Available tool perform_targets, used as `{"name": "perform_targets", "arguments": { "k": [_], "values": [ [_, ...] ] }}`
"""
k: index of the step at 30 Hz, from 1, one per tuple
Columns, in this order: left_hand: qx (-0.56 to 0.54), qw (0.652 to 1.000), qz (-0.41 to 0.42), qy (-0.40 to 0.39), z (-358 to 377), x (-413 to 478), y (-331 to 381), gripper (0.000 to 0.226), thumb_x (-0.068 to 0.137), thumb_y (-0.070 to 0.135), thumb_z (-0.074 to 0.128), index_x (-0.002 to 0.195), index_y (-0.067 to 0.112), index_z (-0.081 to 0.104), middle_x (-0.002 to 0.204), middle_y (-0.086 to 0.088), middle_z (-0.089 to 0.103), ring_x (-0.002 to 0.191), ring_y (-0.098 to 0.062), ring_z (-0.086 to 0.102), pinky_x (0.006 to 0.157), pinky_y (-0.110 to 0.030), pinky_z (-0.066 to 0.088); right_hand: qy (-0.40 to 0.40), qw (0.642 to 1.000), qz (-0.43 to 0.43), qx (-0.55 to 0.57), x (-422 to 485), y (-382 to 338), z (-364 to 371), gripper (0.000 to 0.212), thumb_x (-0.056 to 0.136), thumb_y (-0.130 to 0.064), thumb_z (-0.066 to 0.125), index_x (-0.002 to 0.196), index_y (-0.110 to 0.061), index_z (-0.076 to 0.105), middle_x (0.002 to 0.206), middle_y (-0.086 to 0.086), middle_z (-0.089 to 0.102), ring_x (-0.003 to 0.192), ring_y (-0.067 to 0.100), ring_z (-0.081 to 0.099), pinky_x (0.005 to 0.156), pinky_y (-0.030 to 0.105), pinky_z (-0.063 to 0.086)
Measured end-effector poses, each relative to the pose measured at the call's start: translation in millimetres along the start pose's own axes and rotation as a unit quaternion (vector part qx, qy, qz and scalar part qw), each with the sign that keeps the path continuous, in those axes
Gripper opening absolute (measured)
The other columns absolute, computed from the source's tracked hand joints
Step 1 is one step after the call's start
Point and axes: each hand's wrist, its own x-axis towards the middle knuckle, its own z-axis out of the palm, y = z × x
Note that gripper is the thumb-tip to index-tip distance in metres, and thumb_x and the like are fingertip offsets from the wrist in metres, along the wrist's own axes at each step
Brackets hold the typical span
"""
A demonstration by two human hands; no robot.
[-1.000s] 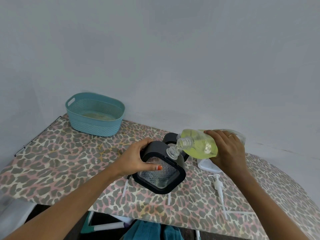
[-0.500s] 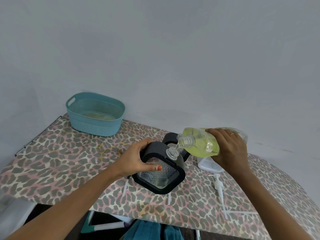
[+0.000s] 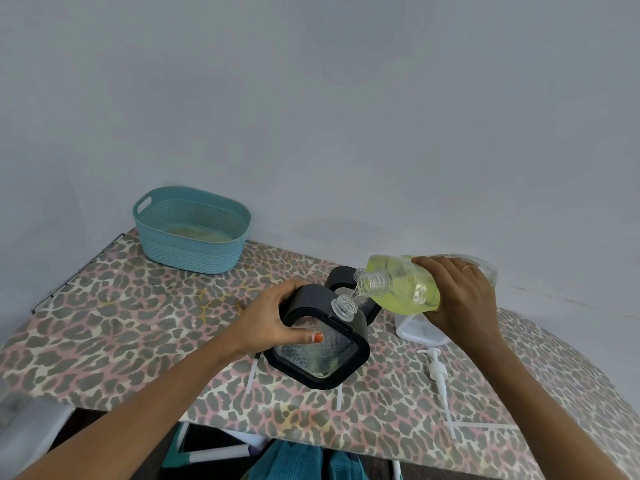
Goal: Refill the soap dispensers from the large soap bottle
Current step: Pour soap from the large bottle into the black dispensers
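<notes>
The left hand [image 3: 273, 320] grips the soap dispenser [image 3: 332, 362], thumb across its clear front. The right hand [image 3: 464, 299] wraps its fingers [image 3: 434, 266] round the tilted large soap bottle [image 3: 405, 289], neck just above the dispenser's mouth.

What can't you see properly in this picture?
Head view:
Second soap dispenser: mostly hidden behind the near soap dispenser and the large soap bottle.
Bottle's rear half: mostly covered by the right hand.
Teal basket: pale contents too blurred to name.
White tray: partly behind the right hand.
</notes>
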Motion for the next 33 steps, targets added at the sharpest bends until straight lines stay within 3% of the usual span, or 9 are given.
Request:
{"name": "perform_targets", "arguments": {
  "k": [2, 5, 9, 13, 19, 23, 26, 33],
  "values": [
    [0.004, 1.0, -0.002, 0.0, -0.1, 0.3, -1.6, 0.049, 0.063, 0.015, 0.083, 0.103, 0.026, 0.057, 0.099, 0.019, 0.067, 0.096, -0.004, 0.064, 0.082, -0.011, 0.047, 0.002, 1.0, -0.001, 0.0, 0.0, -0.1, -0.7, 0.078, 0.039, -0.003, 0.089, 0.106, -0.014, 0.049, 0.089, 0.008, 0.072, 0.074, 0.028, 0.068, 0.062, 0.03, 0.048],
    [0.003, 1.0, 0.0, 0.001, -0.2, 0.4, -2.8, 0.05, 0.062, 0.01, 0.082, 0.103, 0.026, 0.056, 0.099, 0.019, 0.068, 0.096, -0.005, 0.064, 0.082, -0.012, 0.048, 0.0, 1.0, 0.0, -0.006, 0.0, 0.7, -0.7, 0.079, 0.039, -0.004, 0.089, 0.106, -0.015, 0.049, 0.089, 0.007, 0.072, 0.074, 0.027, 0.068, 0.061, 0.029, 0.046],
    [-0.002, 1.0, 0.009, 0.001, -0.1, -0.5, -1.4, 0.053, 0.057, 0.028, 0.084, 0.103, 0.027, 0.056, 0.105, 0.013, 0.065, 0.097, -0.006, 0.064, 0.083, -0.012, 0.048, 0.004, 1.0, 0.0, 0.0, 0.4, 0.6, -1.2, 0.078, 0.038, -0.003, 0.089, 0.105, -0.014, 0.049, 0.088, 0.008, 0.072, 0.073, 0.028, 0.069, 0.061, 0.029, 0.048],
    [-0.003, 1.0, 0.01, 0.0, 0.2, -1.7, 0.9, 0.062, 0.049, 0.047, 0.082, 0.102, 0.029, 0.056, 0.102, 0.018, 0.066, 0.096, -0.004, 0.064, 0.082, -0.011, 0.048, 0.004, 1.0, -0.001, 0.005, 1.1, -0.5, -2.5, 0.078, 0.039, -0.004, 0.089, 0.105, -0.013, 0.049, 0.088, 0.009, 0.072, 0.073, 0.029, 0.069, 0.061, 0.032, 0.05],
    [-0.005, 1.0, 0.012, 0.001, 0.7, -2.0, 1.8, 0.066, 0.046, 0.059, 0.079, 0.102, 0.033, 0.055, 0.1, 0.024, 0.066, 0.097, -0.001, 0.063, 0.081, -0.009, 0.047, -0.001, 1.0, 0.002, -0.002, 1.6, 1.9, -1.6, 0.079, 0.038, -0.001, 0.088, 0.105, -0.014, 0.049, 0.088, 0.009, 0.072, 0.072, 0.028, 0.068, 0.065, 0.029, 0.034],
    [-0.01, 1.0, 0.013, 0.001, 1.3, -2.3, 1.7, 0.067, 0.046, 0.059, 0.079, 0.102, 0.032, 0.055, 0.1, 0.024, 0.066, 0.097, -0.002, 0.063, 0.081, -0.009, 0.047, -0.004, 1.0, 0.002, -0.006, 1.8, 1.5, -2.1, 0.08, 0.037, 0.0, 0.088, 0.106, -0.014, 0.049, 0.088, 0.008, 0.072, 0.072, 0.028, 0.068, 0.063, 0.03, 0.041],
    [-0.013, 1.0, 0.015, 0.002, 1.3, -2.3, -0.4, 0.069, 0.046, 0.059, 0.079, 0.104, 0.031, 0.056, 0.102, 0.018, 0.067, 0.097, -0.004, 0.064, 0.082, -0.011, 0.048, -0.004, 1.0, 0.004, -0.001, 1.6, 2.1, -2.4, 0.079, 0.038, 0.004, 0.086, 0.106, -0.014, 0.049, 0.088, 0.009, 0.072, 0.072, 0.029, 0.068, 0.065, 0.028, 0.033],
    [-0.017, 1.0, 0.019, 0.005, 2.9, -2.1, -1.2, 0.069, 0.046, 0.06, 0.079, 0.103, 0.03, 0.057, 0.104, 0.012, 0.066, 0.097, -0.005, 0.064, 0.083, -0.012, 0.048, -0.012, 1.0, 0.009, -0.002, 2.1, 2.5, -3.0, 0.078, 0.04, 0.004, 0.086, 0.106, -0.014, 0.049, 0.088, 0.009, 0.071, 0.073, 0.029, 0.068, 0.067, 0.027, 0.032]
  ]
}}
